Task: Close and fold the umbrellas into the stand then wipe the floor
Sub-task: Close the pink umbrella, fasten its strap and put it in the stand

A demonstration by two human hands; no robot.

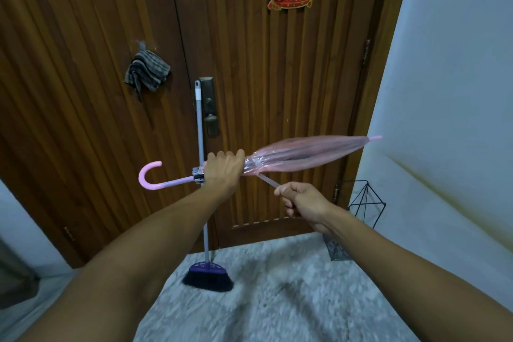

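pink umbrella (305,154) shut, l hand (224,168) fisted round it, r hand (301,200) pinching strap (268,181); stand (366,203) at 3 o'clock empty, floor (277,300) unwiped.

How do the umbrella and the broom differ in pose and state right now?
The umbrella is held roughly level in the air, left hand gripping it, right hand pulling its strap; the broom stands upright against the door, untouched. The umbrella is see-through pink with a hooked handle; the broom has a straight grey pole and dark bristles. Both are long and thin.
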